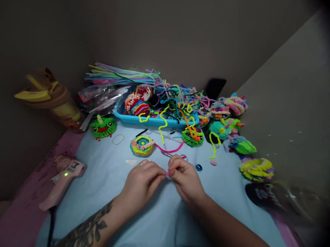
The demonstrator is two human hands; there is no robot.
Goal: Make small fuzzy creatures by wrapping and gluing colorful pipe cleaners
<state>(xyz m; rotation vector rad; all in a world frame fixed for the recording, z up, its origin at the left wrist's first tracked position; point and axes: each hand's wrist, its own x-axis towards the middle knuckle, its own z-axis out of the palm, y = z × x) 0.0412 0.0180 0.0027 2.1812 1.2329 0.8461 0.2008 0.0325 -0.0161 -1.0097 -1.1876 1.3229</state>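
My left hand [144, 178] and my right hand [185, 178] meet over the blue cloth, fingertips pinched together. Between them is a small pink fuzzy piece [167, 173], mostly hidden by the fingers; it looks like a bit of pipe cleaner. Just beyond my right hand lie scissors [166, 153], partly covered by it. A long magenta pipe cleaner [170, 151] curves behind them. To its left sits a round coiled pipe-cleaner piece [142, 146] in yellow, teal and peach. A blue plastic eye [198, 167] and a pink oval [213, 163] lie right of my hand.
A blue tray [154, 121] full of pipe cleaners stands at the back. A pink glue gun [65, 183] with a lit light lies left, near a green frog-like figure [103, 127]. Several pipe-cleaner pieces and a clear bottle [284, 198] line the right side.
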